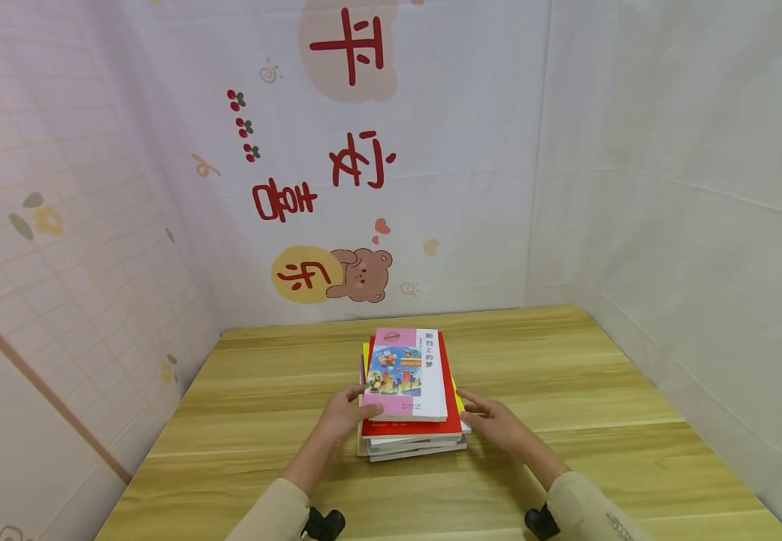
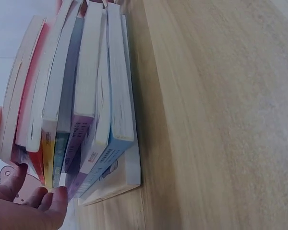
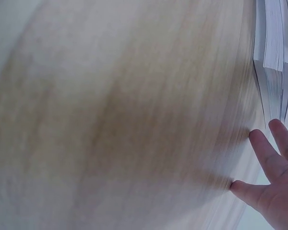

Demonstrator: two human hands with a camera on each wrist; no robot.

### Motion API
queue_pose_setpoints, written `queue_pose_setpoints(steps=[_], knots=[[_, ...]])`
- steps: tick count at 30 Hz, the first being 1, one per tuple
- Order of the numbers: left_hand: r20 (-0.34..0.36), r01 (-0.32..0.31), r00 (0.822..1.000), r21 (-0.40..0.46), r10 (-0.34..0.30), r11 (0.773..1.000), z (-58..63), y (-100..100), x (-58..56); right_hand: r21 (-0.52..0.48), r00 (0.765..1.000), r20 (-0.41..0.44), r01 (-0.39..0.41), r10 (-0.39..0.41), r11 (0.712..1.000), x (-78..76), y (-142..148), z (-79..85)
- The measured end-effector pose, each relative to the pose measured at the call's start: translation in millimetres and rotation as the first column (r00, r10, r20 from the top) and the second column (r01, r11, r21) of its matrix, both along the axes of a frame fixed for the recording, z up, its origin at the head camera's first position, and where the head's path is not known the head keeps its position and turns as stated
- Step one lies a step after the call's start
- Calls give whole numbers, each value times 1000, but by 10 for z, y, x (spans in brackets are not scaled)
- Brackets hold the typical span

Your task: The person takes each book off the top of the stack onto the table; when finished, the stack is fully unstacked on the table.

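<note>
A stack of several paperback books stands on the wooden table, its edges uneven. On top lies a pink-and-white book with a colourful picture cover, over a larger red book. My left hand is at the stack's left side, thumb over the top book's near-left corner. In the left wrist view, its loosely bent fingers touch the book spines. My right hand is at the right side, fingers spread. In the right wrist view, its fingertips are low, close to the lower books.
The wooden table extends on both sides of the stack. Behind it hangs a white cloth with red characters and a printed bear. More cloth walls close off the sides. Black wrist mounts show at the sleeves.
</note>
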State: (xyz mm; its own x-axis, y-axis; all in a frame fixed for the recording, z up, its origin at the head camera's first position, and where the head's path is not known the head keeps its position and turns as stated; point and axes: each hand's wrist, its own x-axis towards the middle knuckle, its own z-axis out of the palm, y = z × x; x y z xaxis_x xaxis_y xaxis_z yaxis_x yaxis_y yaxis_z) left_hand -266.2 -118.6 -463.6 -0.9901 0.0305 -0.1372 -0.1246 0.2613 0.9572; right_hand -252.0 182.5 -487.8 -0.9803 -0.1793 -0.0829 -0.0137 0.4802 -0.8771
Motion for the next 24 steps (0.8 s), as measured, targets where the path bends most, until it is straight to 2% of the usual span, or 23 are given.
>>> queue_pose_setpoints(steps=[4, 8, 16, 24], knots=[[-40, -15, 999, 39, 17, 999, -3, -59, -16, 5, 1000, 8, 5, -6, 1000, 1, -15, 8], [-65, 11, 998, 121, -3, 993, -6, -125, -27, 11, 1000, 13, 19, -19, 1000, 0, -23, 0], [-70, 53, 997, 282, -35, 958, -12, -232, -38, 9, 1000, 5, 18, -18, 1000, -5, 1, -18], [-78, 35, 997, 400, -5, 916, -61, -322, -60, -6, 1000, -16, -5, 4, 1000, -4, 14, -18]])
